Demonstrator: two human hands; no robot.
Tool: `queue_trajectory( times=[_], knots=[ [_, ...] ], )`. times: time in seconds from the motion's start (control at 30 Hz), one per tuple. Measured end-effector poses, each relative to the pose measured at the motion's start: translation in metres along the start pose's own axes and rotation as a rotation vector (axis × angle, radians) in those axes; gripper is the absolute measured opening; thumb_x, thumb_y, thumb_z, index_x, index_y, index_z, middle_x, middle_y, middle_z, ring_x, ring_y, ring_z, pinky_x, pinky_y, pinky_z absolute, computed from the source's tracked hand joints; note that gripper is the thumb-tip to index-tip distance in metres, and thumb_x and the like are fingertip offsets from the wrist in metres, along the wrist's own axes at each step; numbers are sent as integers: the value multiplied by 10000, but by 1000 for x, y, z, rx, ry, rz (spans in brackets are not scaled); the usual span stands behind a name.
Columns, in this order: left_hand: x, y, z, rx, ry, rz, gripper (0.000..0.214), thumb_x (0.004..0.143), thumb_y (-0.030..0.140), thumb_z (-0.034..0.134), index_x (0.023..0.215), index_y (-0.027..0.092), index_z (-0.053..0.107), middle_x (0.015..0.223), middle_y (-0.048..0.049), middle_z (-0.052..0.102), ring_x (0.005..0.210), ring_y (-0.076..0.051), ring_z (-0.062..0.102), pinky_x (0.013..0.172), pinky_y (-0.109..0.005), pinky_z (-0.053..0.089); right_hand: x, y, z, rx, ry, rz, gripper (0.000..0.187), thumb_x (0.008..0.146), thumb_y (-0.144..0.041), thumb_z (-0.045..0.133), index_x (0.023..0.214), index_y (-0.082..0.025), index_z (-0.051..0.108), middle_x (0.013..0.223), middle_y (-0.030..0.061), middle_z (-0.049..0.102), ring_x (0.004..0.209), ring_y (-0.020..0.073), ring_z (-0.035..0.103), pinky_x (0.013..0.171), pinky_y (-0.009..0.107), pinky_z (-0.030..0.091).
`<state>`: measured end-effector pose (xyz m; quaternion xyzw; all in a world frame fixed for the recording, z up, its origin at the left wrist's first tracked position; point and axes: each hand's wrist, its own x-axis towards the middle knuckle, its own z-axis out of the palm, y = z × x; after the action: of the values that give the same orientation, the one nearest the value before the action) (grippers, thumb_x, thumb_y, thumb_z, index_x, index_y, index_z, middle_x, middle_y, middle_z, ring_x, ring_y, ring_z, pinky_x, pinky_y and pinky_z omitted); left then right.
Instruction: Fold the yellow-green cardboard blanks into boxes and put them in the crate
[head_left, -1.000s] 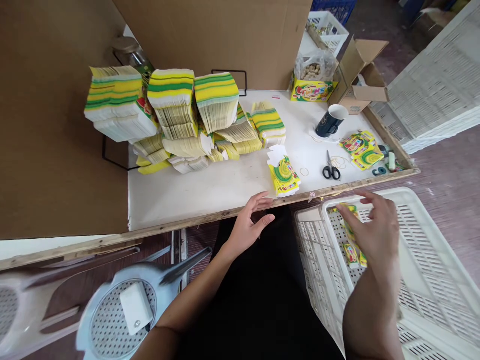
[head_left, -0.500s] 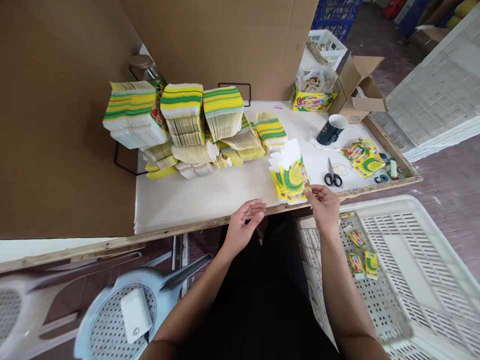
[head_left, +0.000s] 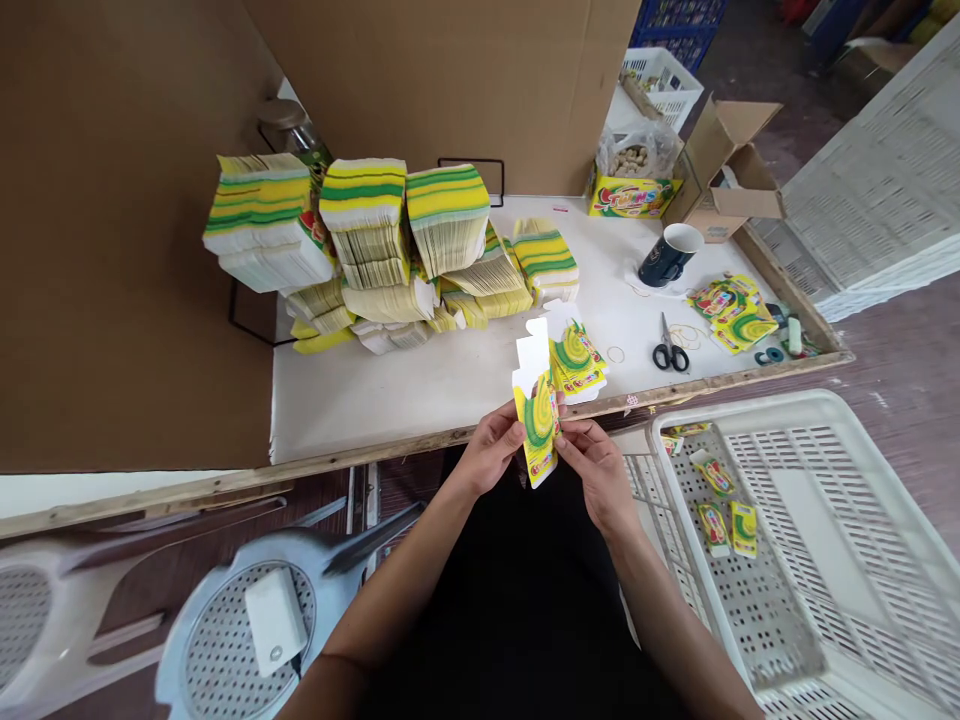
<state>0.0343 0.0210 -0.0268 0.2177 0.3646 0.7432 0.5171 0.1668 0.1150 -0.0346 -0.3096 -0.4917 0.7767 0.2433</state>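
Observation:
Both hands hold one flat yellow-and-green printed carton blank [head_left: 537,420] upright over my lap, just in front of the table edge. My left hand [head_left: 491,450] pinches its left side and my right hand [head_left: 592,465] pinches its right side. Right behind it on the white table [head_left: 420,385] lies a small pile of the same flat blanks [head_left: 577,360]. Tall stacks of blanks [head_left: 367,235] fill the back left of the table.
A white slatted crate [head_left: 817,520] at my right holds a few folded small boxes [head_left: 724,510]. Scissors [head_left: 667,350], rubber bands, a dark mug [head_left: 667,255] and more blanks [head_left: 731,315] lie on the table's right side. Cardboard walls stand behind and left. A plastic stool [head_left: 247,620] is lower left.
My right hand left the crate, took one blank from the small pile and brought it toward me. My left hand came in and closed on the blank's other side.

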Motion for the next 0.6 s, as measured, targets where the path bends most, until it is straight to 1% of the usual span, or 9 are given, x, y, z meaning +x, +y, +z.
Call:
queue_trajectory(
  times=[0.07, 0.13, 0.23, 0.37, 0.53, 0.6],
  knots=[
    [0, -2, -2, 40, 6, 8, 551, 761, 506, 746, 1208, 192, 679, 1236, -138, 691, 1235, -316, 596, 1060, -422, 457, 0, 3, 0, -111, 16, -74, 249, 772, -356, 793, 953, -225, 684, 965, 33, 696, 932, 179, 628, 897, 329, 509],
    [0, -5, -3, 75, 1, 16, 525, 779, 488, 735, 1210, 192, 681, 1233, -136, 693, 1229, -310, 600, 1063, -411, 453, 0, 5, -2, -195, 41, -100, 255, 779, -369, 785, 957, -218, 685, 953, 39, 691, 912, 187, 626, 871, 336, 517],
    [-1, -9, -1, 94, -31, 8, 528, 797, 473, 723, 1240, 191, 665, 1231, -139, 693, 1214, -303, 609, 1053, -401, 462, 1, 5, -5, -204, 78, -90, 249, 771, -378, 789, 915, -205, 682, 902, 38, 692, 847, 180, 630, 805, 323, 529],
    [-1, -10, 2, 89, -48, -11, 558, 775, 478, 744, 1238, 178, 662, 1201, -141, 706, 1182, -301, 629, 1030, -391, 482, -2, 1, -7, -210, 91, -81, 258, 762, -381, 794, 913, -197, 696, 905, 43, 710, 833, 174, 640, 784, 309, 530],
    [0, -10, 0, 66, 72, -15, 478, 831, 436, 698, 1221, 163, 658, 1126, -129, 734, 1092, -272, 677, 980, -379, 515, -8, -6, -2, -239, 56, -67, 280, 775, -438, 764, 914, -200, 716, 913, 53, 732, 849, 197, 658, 794, 332, 543],
    [0, -12, -1, 81, 132, -7, 451, 821, 431, 709, 1174, 152, 673, 1080, -119, 745, 1043, -263, 692, 949, -374, 529, -11, -7, 0, -276, 41, -62, 281, 785, -459, 749, 893, -202, 720, 887, 53, 733, 833, 206, 661, 787, 343, 548]
  ],
)
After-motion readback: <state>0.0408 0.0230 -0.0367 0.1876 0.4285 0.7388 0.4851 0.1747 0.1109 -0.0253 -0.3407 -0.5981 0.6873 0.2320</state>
